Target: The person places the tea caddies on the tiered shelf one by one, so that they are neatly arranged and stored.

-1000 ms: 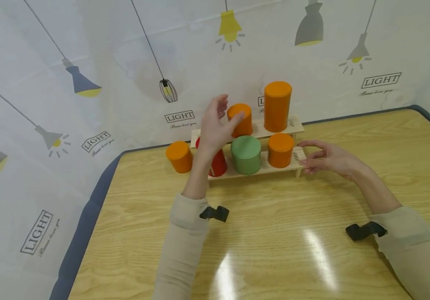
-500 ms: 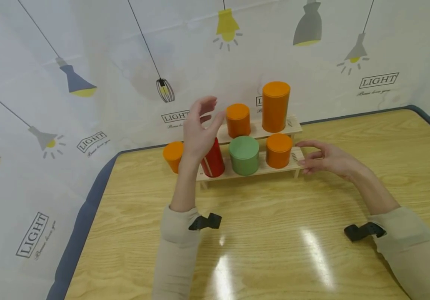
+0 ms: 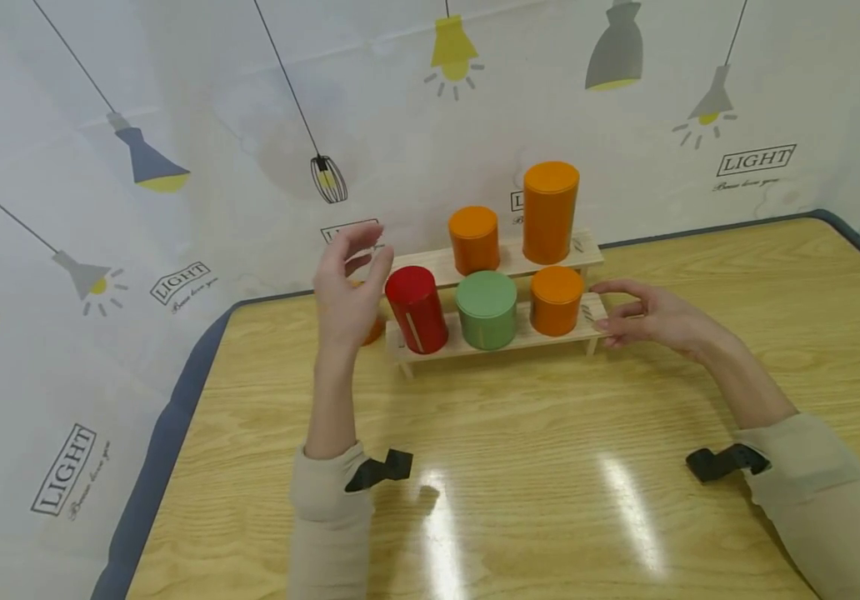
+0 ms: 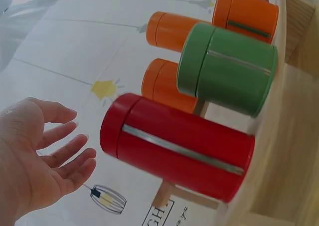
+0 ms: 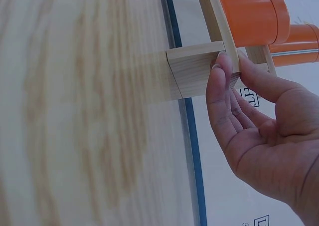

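Observation:
My left hand [image 3: 349,304] is raised with relaxed, slightly bent fingers and holds nothing. It is just left of a tall red canister [image 3: 418,312], and in the head view it mostly covers a short orange canister [image 3: 373,332] on the table. My right hand [image 3: 662,321] pinches the right end of a two-tier wooden rack [image 3: 591,310] between thumb and fingers, as the right wrist view shows. On the lower tier stand the red canister, a green canister [image 3: 486,312] and a short orange one. A short orange canister [image 3: 474,242] and a tall orange canister [image 3: 551,212] stand on the upper tier.
The rack stands near the back edge of a wood-grain table [image 3: 520,467]. Right behind is a pale curtain [image 3: 250,83] printed with lamps. A dark blue border [image 3: 175,425] runs along the table's left and back edges.
My left hand has moved left, away from the short orange canister on the upper tier and past the red canister. The right hand has kept its grip on the rack's end.

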A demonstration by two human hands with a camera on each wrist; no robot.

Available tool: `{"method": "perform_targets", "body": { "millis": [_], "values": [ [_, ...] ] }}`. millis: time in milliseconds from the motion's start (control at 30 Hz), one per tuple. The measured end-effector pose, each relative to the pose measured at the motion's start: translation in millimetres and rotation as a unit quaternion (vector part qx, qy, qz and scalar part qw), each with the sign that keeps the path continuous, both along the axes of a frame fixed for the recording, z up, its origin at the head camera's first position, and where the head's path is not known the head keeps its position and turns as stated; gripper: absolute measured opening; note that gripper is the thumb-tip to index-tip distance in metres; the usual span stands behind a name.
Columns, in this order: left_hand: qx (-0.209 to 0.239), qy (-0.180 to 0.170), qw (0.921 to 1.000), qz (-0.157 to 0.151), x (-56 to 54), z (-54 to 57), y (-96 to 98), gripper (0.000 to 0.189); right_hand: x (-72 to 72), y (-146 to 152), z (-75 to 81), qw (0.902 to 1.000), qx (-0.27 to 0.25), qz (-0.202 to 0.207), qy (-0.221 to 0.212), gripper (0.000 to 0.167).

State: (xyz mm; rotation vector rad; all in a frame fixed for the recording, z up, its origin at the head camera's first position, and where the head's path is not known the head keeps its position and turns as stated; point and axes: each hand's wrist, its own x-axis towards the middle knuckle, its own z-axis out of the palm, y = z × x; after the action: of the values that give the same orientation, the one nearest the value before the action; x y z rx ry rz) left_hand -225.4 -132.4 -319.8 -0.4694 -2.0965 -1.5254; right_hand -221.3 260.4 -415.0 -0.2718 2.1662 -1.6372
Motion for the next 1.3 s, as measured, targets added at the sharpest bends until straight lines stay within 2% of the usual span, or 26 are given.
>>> {"method": "perform_targets", "body": {
  "millis": [300, 533, 733, 867, 1067, 1300],
  "values": [
    [0.045, -0.043, 0.998, 0.009, -1.1, -8.4, -23.1, 0.025, -1.7, 1, -3.3, 1.0, 0.002, 0.002, 0.0, 0.068],
    [0.054, -0.056, 0.9963, 0.036, -2.7, -11.2, -39.9, 0.026, -1.3, -1, -1.9, 1.0, -0.001, 0.001, -0.003, 0.069],
    [0.054, -0.089, 0.9924, 0.065, -5.8, -18.0, -53.5, 0.031, -0.7, -2, -0.9, 1.0, -0.003, 0.0, -0.007, 0.069],
    [0.036, -0.108, 0.9903, 0.08, -11.8, -27.0, -59.7, 0.033, -1.1, -1, -1.2, 1.0, -0.006, 0.002, -0.006, 0.069],
    [-0.01, -0.137, 0.9857, 0.098, -22.6, -47.7, -67.7, 0.045, -0.9, 0, -2.0, 0.9999, -0.009, 0.0, -0.006, 0.069],
    [-0.028, -0.168, 0.9802, 0.101, -28.6, -69.5, -75.5, 0.059, -0.3, 1, -2.3, 0.9999, -0.011, -0.002, -0.008, 0.07]
  ]
}}
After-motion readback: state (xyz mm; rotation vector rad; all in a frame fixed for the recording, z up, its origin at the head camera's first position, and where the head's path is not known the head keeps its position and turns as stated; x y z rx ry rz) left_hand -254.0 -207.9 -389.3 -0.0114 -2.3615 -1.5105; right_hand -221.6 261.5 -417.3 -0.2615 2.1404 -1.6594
